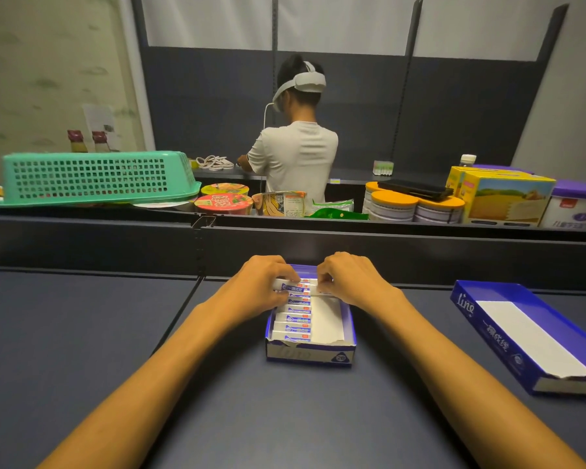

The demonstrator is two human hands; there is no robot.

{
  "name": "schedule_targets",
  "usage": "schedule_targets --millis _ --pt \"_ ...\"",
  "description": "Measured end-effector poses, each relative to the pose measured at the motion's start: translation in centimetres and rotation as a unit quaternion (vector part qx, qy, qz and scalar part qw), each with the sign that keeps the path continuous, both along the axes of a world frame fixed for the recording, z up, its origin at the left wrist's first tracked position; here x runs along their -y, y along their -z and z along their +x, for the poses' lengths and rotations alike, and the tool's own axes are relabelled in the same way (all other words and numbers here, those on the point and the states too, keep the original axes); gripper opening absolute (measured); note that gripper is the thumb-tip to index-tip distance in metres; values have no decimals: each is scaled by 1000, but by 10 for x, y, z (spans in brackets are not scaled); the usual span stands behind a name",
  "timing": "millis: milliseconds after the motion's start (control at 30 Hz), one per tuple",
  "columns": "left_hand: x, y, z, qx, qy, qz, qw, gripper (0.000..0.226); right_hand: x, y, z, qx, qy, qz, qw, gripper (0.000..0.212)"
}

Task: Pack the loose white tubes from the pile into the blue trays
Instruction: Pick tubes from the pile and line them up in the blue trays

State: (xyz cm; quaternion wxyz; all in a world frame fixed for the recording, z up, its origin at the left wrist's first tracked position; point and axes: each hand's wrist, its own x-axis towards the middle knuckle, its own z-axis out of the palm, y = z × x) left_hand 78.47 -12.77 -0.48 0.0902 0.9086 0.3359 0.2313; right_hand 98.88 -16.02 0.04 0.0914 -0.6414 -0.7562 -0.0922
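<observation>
Reaching over the near blue tray [310, 357], the person has both hands at its far end. The left hand [256, 282] and the right hand [347, 277] together pinch one white tube [296, 283], held crosswise just above the row of tubes [293, 318] already lying in the tray. The left fingers [285, 277] curl round the tube's left end; the right fingers [323, 282] nip its right end. That row fills the left side of the tray, tube against tube, labels up, while the tray's right side shows bare white card.

A second blue tray [487, 330] lies on the dark bench [82, 350] well off to the right, set at an angle, with only its white lining showing inside.

Beyond the bench's back rail a shelf carries an upturned green basket [95, 177], instant noodle cups [224, 201], orange-lidded cans [416, 206] and a yellow carton [504, 198]. Further back another person [295, 147], wearing a white headset, stands facing away at a different counter.
</observation>
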Motion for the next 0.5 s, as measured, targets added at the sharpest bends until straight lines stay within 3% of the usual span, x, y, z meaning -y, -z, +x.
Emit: schedule_targets --millis 167,333,500 --pt "2 -2 1 -4 -12 35 999 32 3 0 2 -25 5 -1 1000 19" --pt "8 -12 14 20 -16 87 996 28 17 -6 15 -113 2 17 993 40" --pt "11 -17 40 4 -14 91 996 29 27 -6 33 -129 35 7 991 53"
